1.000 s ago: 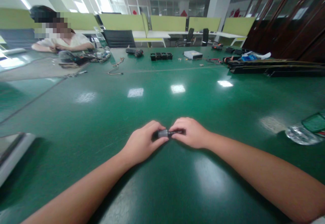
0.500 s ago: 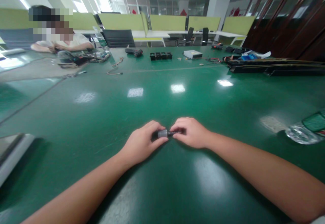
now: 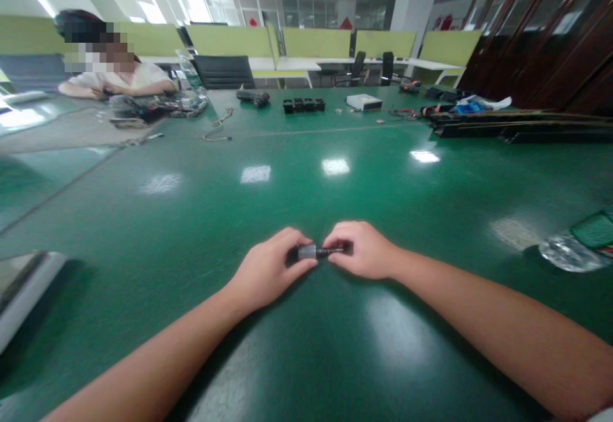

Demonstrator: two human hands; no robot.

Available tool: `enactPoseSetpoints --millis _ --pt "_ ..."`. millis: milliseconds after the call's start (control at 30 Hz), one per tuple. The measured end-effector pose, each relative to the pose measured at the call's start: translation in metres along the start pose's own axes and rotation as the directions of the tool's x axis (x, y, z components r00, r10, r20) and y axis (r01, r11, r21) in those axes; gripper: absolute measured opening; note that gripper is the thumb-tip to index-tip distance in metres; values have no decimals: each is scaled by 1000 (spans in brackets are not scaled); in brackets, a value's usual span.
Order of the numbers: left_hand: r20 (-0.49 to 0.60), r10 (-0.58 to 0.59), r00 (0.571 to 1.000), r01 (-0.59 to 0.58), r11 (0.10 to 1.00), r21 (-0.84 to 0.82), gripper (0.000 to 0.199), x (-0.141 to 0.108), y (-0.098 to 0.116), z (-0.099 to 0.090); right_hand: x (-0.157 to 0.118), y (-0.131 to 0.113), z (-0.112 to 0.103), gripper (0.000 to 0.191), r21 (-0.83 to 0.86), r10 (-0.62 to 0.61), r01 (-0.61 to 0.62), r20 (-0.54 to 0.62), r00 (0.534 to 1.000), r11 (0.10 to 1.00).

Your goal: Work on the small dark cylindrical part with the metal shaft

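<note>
Between the thumb and fingers of my left hand [image 3: 271, 267] is a small grey cylinder [image 3: 307, 252], lying on its side close to the green table [image 3: 297, 345]. A thin dark ridged shaft [image 3: 328, 251] sticks out of its right end. My right hand [image 3: 366, 249] curls around that shaft, thumb and fingertips on either side of it, with a small gap visible between them. Whether the right fingertips touch the shaft is hard to make out.
Far back on the table lie a black block [image 3: 303, 105], a silver box [image 3: 364, 102], a dark tool [image 3: 253, 97] and long black bars [image 3: 517, 125]. A clear plastic item [image 3: 572, 253] lies right, a pale-edged object [image 3: 33, 288] left. A person [image 3: 119, 80] sits back left.
The fingertips of my right hand have shifted slightly to the right and show a little more of the shaft. My left hand looks the same.
</note>
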State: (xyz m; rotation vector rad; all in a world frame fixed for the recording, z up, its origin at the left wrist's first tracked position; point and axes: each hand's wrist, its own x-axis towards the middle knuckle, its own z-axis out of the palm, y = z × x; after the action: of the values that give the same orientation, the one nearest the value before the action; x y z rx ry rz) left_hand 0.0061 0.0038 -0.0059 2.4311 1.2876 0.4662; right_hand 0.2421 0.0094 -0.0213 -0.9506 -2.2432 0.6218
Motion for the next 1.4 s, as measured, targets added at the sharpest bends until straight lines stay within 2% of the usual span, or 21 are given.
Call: enactPoseSetpoints --millis 333,1400 --pt "-12 -4 1000 5 1000 8 27 0 0 0 -2 2 2 8 -13 61 -61 -23 998 998" --pt "-6 -15 1000 15 1000 -3 26 0 2 -2 -5 5 -11 8 -88 73 -73 -8 997 993"
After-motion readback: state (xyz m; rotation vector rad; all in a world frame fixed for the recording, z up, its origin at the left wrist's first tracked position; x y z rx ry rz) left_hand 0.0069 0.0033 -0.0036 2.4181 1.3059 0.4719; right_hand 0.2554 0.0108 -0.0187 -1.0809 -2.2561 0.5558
